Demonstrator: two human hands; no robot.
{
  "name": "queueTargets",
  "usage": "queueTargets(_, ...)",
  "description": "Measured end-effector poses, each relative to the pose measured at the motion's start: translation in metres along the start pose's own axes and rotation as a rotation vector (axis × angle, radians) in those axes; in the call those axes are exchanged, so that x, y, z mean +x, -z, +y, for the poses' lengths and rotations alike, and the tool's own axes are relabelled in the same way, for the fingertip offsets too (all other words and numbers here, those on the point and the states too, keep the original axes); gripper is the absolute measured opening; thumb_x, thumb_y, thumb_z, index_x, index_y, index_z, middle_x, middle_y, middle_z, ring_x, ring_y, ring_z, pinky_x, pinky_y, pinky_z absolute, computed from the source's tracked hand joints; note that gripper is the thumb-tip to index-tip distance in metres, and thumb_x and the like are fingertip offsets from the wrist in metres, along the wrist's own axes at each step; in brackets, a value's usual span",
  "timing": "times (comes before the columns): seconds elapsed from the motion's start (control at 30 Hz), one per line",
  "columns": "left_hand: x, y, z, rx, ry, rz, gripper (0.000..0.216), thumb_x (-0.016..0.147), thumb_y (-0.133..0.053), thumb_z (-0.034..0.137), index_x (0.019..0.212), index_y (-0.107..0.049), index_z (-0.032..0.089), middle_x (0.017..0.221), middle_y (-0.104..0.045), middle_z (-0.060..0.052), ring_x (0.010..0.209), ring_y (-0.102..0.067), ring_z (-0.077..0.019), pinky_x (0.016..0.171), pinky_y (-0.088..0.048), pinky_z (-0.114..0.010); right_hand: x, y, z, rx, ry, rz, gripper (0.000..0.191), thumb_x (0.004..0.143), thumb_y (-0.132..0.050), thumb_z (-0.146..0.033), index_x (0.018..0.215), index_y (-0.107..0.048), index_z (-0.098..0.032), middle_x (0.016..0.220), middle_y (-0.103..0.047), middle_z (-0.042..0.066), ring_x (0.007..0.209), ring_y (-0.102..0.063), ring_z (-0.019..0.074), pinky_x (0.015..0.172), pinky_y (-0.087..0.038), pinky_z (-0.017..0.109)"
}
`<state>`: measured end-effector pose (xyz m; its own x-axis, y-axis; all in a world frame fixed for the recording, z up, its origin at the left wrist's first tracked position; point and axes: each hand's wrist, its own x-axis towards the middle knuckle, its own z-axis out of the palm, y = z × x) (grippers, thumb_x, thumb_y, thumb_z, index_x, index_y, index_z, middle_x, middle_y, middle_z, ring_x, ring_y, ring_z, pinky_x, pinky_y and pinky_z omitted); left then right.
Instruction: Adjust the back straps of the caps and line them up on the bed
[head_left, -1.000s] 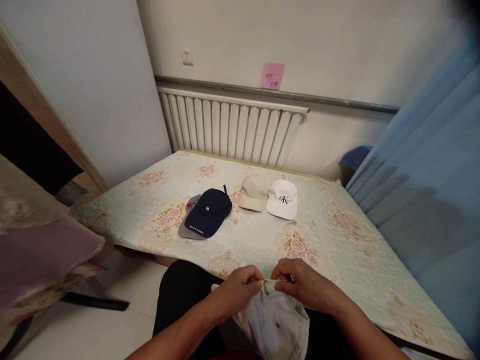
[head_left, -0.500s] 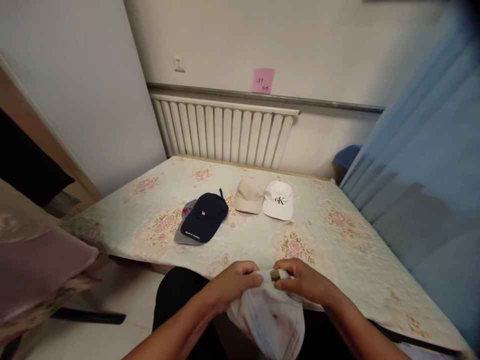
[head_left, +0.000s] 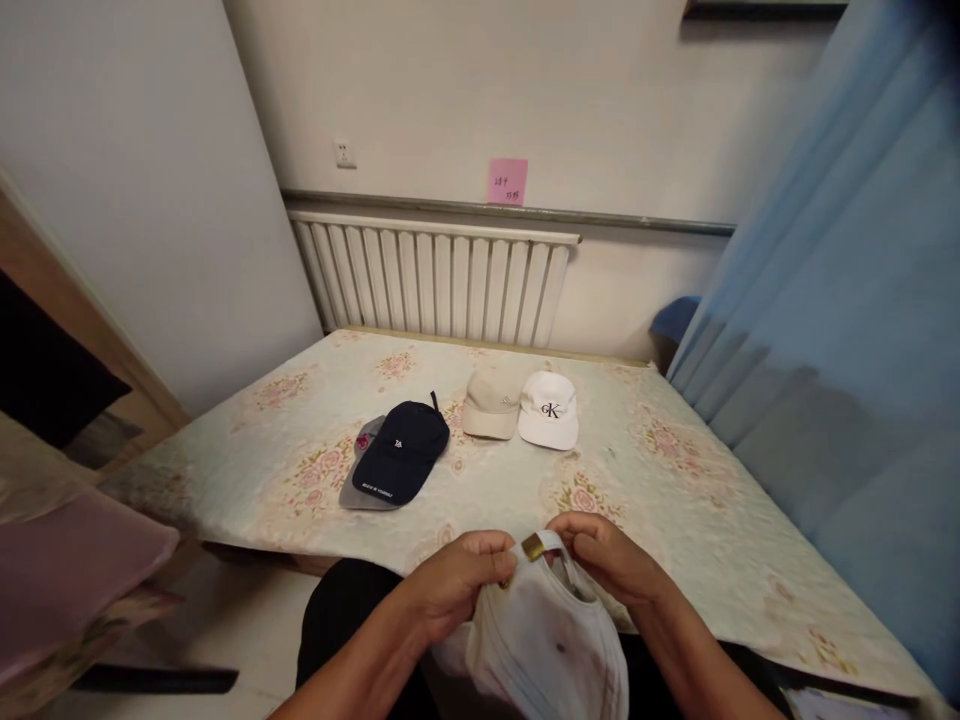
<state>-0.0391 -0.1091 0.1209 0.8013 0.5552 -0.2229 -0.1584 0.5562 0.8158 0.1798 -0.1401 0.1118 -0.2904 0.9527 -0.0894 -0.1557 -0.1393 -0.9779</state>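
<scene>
Both hands hold a light-coloured baseball cap (head_left: 551,640) over my lap, its back strap and opening facing up. My left hand (head_left: 461,578) is closed on the cap's back edge, left of the brass buckle (head_left: 533,546). On the other side, my right hand (head_left: 606,560) pinches the strap beside the opening. Farther off on the bed lie a beige cap (head_left: 491,405) and a white cap (head_left: 549,410) with black letters, side by side. To their left, a navy cap (head_left: 403,455) rests partly over a grey cap (head_left: 365,490).
The bed has a floral sheet (head_left: 720,540). Behind it are a white radiator (head_left: 442,285), a pipe and a pink note (head_left: 508,182) on the wall. A blue curtain (head_left: 840,330) hangs at the right. Pink cloth (head_left: 75,590) is at the left.
The cap in my hands has turned slightly, so its back opening shows below the strap. My right hand has shifted along the strap. The view has tilted up a little.
</scene>
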Motion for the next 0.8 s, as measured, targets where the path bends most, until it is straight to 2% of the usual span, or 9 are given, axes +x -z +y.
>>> queueTargets(0.13, -0.002, -0.004, 0.006, -0.106, -0.067, -0.013, 0.023, 0.073, -0.070, 0.030, 0.077, -0.061, 0.010, 0.067, -0.055, -0.002, 0.057, -0.049, -0.0093, 0.059, -0.034, -0.022, -0.004, 0.003, 0.032, 0.127, -0.087, 0.142, 0.030, 0.070, -0.070, -0.041, 0.079, -0.068, -0.012, 0.071, -0.066, 0.003, 0.060, -0.053, 0.0128, 0.057, -0.039, 0.024)
queueTargets(0.23, -0.002, 0.000, 0.008, -0.193, -0.135, -0.011, 0.018, 0.076, -0.068, 0.028, 0.077, -0.062, 0.010, 0.068, -0.056, -0.003, 0.060, -0.052, -0.0100, 0.062, -0.037, -0.023, -0.008, 0.007, 0.053, 0.218, -0.115, 0.166, 0.030, 0.069, -0.072, -0.041, 0.074, -0.068, -0.011, 0.067, -0.066, 0.004, 0.058, -0.054, 0.0131, 0.057, -0.041, 0.025)
queueTargets(0.3, -0.002, 0.006, 0.009, -0.219, -0.132, -0.029, 0.017, 0.076, -0.068, 0.026, 0.079, -0.064, 0.010, 0.070, -0.058, -0.003, 0.062, -0.054, -0.0102, 0.064, -0.039, -0.023, -0.011, 0.010, 0.059, 0.308, -0.098, 0.172, 0.032, 0.066, -0.074, -0.042, 0.075, -0.068, -0.011, 0.067, -0.067, 0.004, 0.058, -0.056, 0.0137, 0.057, -0.042, 0.025)
queueTargets(0.4, -0.003, 0.015, 0.007, -0.170, -0.056, -0.095, 0.027, 0.071, -0.073, 0.029, 0.085, -0.066, 0.008, 0.075, -0.063, -0.007, 0.065, -0.058, -0.0123, 0.065, -0.042, -0.024, -0.014, 0.011, 0.052, 0.440, -0.046, 0.245, 0.031, 0.061, -0.078, -0.038, 0.077, -0.068, -0.014, 0.069, -0.069, 0.004, 0.059, -0.059, 0.0148, 0.058, -0.044, 0.025)
queueTargets(0.57, -0.006, 0.022, 0.000, -0.085, 0.076, -0.212, 0.041, 0.060, -0.080, 0.035, 0.086, -0.070, 0.005, 0.079, -0.067, -0.010, 0.066, -0.062, -0.0152, 0.065, -0.046, -0.025, -0.015, 0.004, 0.029, 0.578, 0.015, 0.513, 0.023, 0.059, -0.081, -0.028, 0.072, -0.064, -0.019, 0.058, -0.064, -0.003, 0.049, -0.056, 0.0114, 0.050, -0.044, 0.022)
queueTargets(0.8, -0.008, 0.023, -0.009, -0.158, 0.018, -0.220, 0.040, 0.060, -0.079, 0.032, 0.088, -0.069, 0.005, 0.080, -0.068, -0.012, 0.071, -0.063, -0.0174, 0.069, -0.047, -0.027, -0.013, -0.007, 0.018, 0.555, 0.042, 0.538, 0.021, 0.063, -0.078, -0.031, 0.073, -0.065, -0.019, 0.060, -0.066, -0.003, 0.052, -0.059, 0.0130, 0.055, -0.046, 0.024)
